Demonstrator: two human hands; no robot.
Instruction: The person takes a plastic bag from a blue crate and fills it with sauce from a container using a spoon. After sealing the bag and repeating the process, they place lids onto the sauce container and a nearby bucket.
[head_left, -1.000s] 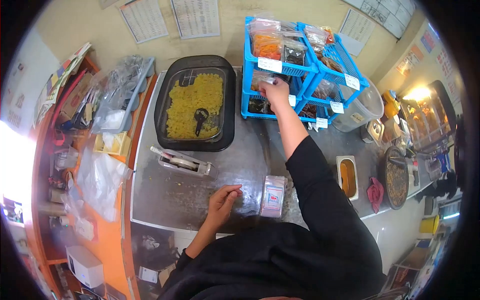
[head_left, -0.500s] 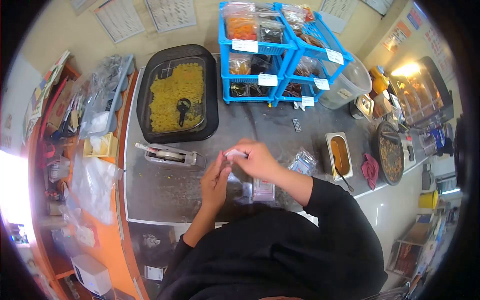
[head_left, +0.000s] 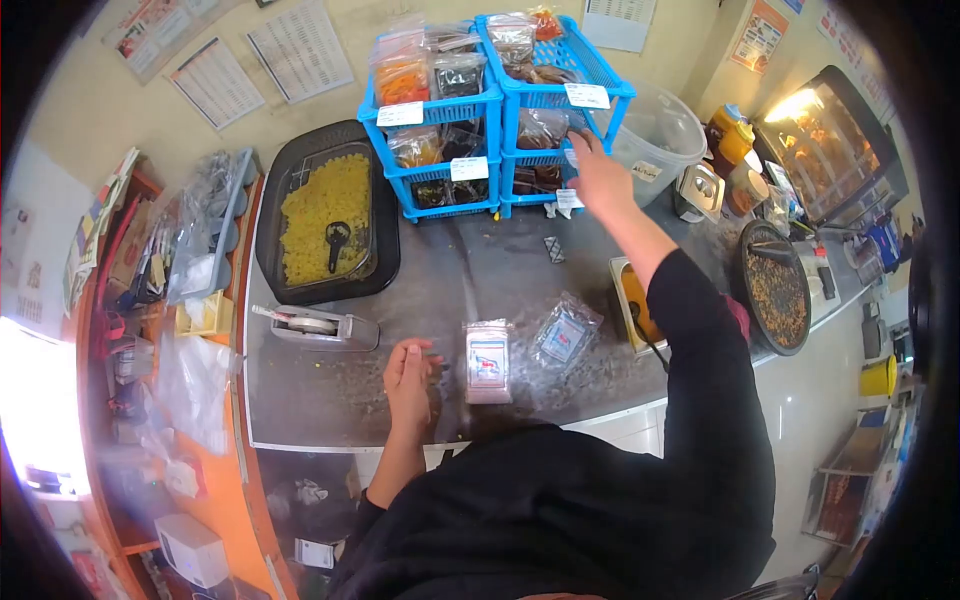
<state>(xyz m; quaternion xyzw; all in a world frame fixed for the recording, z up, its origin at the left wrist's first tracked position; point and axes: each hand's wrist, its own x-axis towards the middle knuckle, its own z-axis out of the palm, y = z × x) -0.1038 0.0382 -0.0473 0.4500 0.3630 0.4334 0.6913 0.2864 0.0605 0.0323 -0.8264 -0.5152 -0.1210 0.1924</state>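
My right hand (head_left: 602, 180) reaches to the front of the blue basket rack (head_left: 548, 100), its fingers by the label of the middle tier; what they hold, if anything, is hidden. My left hand (head_left: 408, 378) hovers over the front of the grey table (head_left: 420, 300), fingers apart and nothing in them. Right of it lies a small printed plastic packet (head_left: 487, 362). Another clear bag with a printed label (head_left: 566, 335) lies farther right.
A black tray of yellow food (head_left: 330, 215) stands at the back left, a tape dispenser (head_left: 318, 328) before it. To the right are a metal container (head_left: 640, 305), a clear tub (head_left: 655, 140), and a dark pan (head_left: 775, 285).
My right hand has left my left hand and moved up and right to the rack. My left hand has dropped slightly and opened. The printed packet is now fully visible. The view has shifted.
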